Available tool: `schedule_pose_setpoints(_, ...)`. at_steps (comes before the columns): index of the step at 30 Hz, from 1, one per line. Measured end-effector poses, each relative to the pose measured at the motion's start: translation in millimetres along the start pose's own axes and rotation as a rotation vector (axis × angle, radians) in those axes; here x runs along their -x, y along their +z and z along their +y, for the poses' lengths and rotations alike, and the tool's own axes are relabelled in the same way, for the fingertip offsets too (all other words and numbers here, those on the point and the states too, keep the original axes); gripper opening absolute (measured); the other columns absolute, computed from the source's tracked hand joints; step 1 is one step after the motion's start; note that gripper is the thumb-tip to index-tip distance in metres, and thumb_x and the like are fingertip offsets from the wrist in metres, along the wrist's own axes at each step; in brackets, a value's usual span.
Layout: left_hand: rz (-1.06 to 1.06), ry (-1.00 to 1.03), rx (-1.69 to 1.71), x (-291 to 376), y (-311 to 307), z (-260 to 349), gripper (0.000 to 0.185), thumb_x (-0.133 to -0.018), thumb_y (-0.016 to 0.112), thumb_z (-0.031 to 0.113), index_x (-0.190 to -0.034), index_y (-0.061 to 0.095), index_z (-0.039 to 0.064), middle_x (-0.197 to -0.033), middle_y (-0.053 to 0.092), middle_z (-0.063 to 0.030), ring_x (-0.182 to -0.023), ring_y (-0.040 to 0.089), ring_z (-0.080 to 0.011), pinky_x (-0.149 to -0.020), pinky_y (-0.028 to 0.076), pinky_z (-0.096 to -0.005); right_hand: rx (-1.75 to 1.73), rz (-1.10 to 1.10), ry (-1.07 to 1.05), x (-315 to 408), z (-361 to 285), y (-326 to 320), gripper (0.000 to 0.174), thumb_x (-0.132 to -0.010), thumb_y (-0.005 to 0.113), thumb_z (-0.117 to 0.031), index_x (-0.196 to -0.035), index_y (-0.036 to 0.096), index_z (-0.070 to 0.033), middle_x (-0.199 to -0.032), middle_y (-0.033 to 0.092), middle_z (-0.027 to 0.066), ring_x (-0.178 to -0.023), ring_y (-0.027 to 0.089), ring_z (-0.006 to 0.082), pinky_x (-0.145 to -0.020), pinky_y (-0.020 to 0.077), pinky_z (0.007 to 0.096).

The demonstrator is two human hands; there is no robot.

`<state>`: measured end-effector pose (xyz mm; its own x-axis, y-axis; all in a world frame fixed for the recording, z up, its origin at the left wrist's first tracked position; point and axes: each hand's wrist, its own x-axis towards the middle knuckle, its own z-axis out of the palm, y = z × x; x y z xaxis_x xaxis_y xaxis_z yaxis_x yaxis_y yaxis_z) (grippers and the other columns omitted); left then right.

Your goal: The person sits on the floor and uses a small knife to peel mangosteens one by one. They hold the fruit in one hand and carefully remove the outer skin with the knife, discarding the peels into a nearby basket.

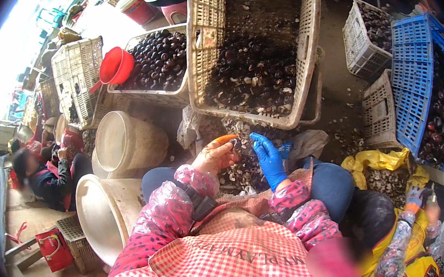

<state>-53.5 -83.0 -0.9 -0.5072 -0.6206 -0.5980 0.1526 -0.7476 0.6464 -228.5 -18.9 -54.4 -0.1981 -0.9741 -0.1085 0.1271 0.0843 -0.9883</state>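
My left hand, bare but for an orange finger cot, is raised over a heap of dark and pale peelings between my knees. Its fingers curl around a small dark piece that looks like a water chestnut, partly hidden. Facing it, a short gap away, is my right hand in a blue glove. The gloved fingers bend towards the left hand; whether anything is between them is hidden. Just beyond both hands, a tilted plastic crate holds dark round water chestnuts and pale scraps.
White buckets lie tipped at my left. Behind them, a red scoop rests on a crate of dark water chestnuts. A blue crate and a yellow bag stand at right, near a co-worker's gloved hand. Another person sits left.
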Motion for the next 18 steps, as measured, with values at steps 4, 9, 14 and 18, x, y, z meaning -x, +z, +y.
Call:
schedule_pose_setpoints(4,0.043,-0.069,-0.065,19,-3,-13,0.033,-0.091,0.060,0.034,-0.107,0.059,0.005,-0.081,0.060,0.0012,-0.071,0.056,-0.0092,-0.074,0.049,-0.0250,-0.050,-0.424,0.045,8,3,8,0.029,-0.095,0.053,-0.017,-0.121,0.057,-0.003,-0.112,0.061,0.0052,-0.102,0.055,0.0121,-0.090,0.0446,0.0272)
schedule_pose_setpoints(9,0.079,0.048,-0.351,37,-10,-30,0.042,-0.089,0.062,0.016,-0.127,0.046,0.008,-0.092,0.057,-0.0004,-0.078,0.057,-0.0115,-0.072,0.048,-0.0249,-0.295,-0.263,0.301,17,12,18,0.027,-0.094,0.056,-0.025,-0.105,0.065,-0.003,-0.090,0.066,0.0012,-0.080,0.057,0.0087,-0.072,0.0468,0.0240)
schedule_pose_setpoints(14,0.033,0.189,-0.652,37,-18,-41,0.055,-0.083,0.065,0.003,-0.133,0.042,0.009,-0.093,0.059,-0.0036,-0.072,0.057,-0.0101,-0.063,0.047,-0.0231,-0.293,-0.315,0.638,19,11,14,0.029,-0.094,0.055,-0.032,-0.102,0.066,-0.006,-0.086,0.063,-0.0015,-0.072,0.054,0.0066,-0.067,0.0448,0.0218)
schedule_pose_setpoints(18,0.087,0.153,-0.473,42,-27,-42,0.052,-0.082,0.066,0.004,-0.129,0.043,0.005,-0.080,0.062,-0.0034,-0.061,0.057,-0.0108,-0.053,0.045,-0.0232,-0.054,-0.122,0.396,19,11,15,0.032,-0.093,0.056,-0.035,-0.104,0.065,-0.007,-0.088,0.065,0.0009,-0.075,0.057,0.0122,-0.070,0.0472,0.0258)
